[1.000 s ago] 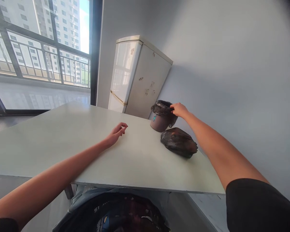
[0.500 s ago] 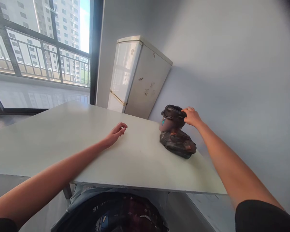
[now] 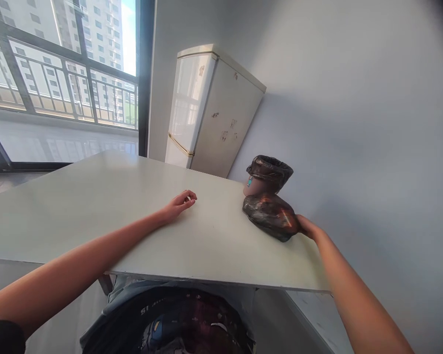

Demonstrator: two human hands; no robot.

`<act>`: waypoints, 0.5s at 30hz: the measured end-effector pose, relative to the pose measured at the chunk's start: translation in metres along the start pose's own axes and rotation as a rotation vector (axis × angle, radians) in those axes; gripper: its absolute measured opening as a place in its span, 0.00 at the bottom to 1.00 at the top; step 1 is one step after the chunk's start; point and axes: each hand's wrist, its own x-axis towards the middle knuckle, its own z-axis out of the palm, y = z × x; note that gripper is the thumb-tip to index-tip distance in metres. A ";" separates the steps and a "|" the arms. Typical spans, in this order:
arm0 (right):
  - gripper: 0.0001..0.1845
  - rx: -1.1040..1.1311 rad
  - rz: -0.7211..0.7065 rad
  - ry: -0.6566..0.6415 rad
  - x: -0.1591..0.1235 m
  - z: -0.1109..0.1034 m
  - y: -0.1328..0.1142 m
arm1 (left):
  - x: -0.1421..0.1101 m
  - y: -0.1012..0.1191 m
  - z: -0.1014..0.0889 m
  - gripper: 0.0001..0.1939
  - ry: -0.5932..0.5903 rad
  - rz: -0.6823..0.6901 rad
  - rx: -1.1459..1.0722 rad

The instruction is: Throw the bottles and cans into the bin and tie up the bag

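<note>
My left hand (image 3: 181,201) rests on the pale table, its fingers loosely curled and apart from the thumb, holding nothing. On the right, a filled black plastic bag (image 3: 269,215) lies on the tabletop, with something reddish showing faintly through it. My right hand (image 3: 308,227) touches the right end of this bag; its fingers are hidden at the bag's edge, so their grip cannot be made out. Just behind the bag stands a brownish bin (image 3: 257,186) with a small blue mark. A black bin liner (image 3: 268,168) is folded over its rim.
The table (image 3: 133,246) spans the view below a white fridge (image 3: 221,113) in the corner. A grey wall (image 3: 347,123) borders the right side. At the left is a large window (image 3: 77,64) with a railing outside.
My right hand has left the liner at the bin's rim and moved down toward me to the right end of the filled bag. The left hand has stayed nearly still.
</note>
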 end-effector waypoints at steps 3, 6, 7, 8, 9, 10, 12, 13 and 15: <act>0.17 0.167 0.018 -0.134 -0.017 0.024 -0.002 | 0.004 -0.001 0.006 0.18 -0.004 0.014 0.039; 0.14 0.335 -0.086 -0.217 -0.031 0.059 -0.025 | 0.011 -0.001 0.020 0.18 -0.032 0.016 0.071; 0.12 0.359 -0.118 -0.220 -0.034 0.073 -0.038 | 0.013 -0.001 0.025 0.18 -0.069 0.017 0.073; 0.11 0.373 -0.139 -0.218 -0.035 0.087 -0.052 | 0.014 -0.001 0.031 0.18 -0.118 0.022 0.069; 0.12 0.392 -0.153 -0.213 -0.035 0.101 -0.068 | 0.014 0.000 0.035 0.18 -0.169 0.033 0.054; 0.13 0.417 -0.171 -0.209 -0.033 0.113 -0.085 | 0.014 0.000 0.038 0.19 -0.211 0.047 0.026; 0.15 0.499 -0.238 -0.192 -0.027 0.134 -0.121 | 0.013 -0.001 0.041 0.23 -0.253 0.068 -0.055; 0.17 0.551 -0.277 -0.179 -0.023 0.142 -0.139 | 0.013 -0.002 0.040 0.26 -0.245 0.072 -0.095; 0.20 0.661 -0.324 -0.231 -0.016 0.154 -0.171 | 0.013 -0.004 0.035 0.30 -0.175 0.080 -0.159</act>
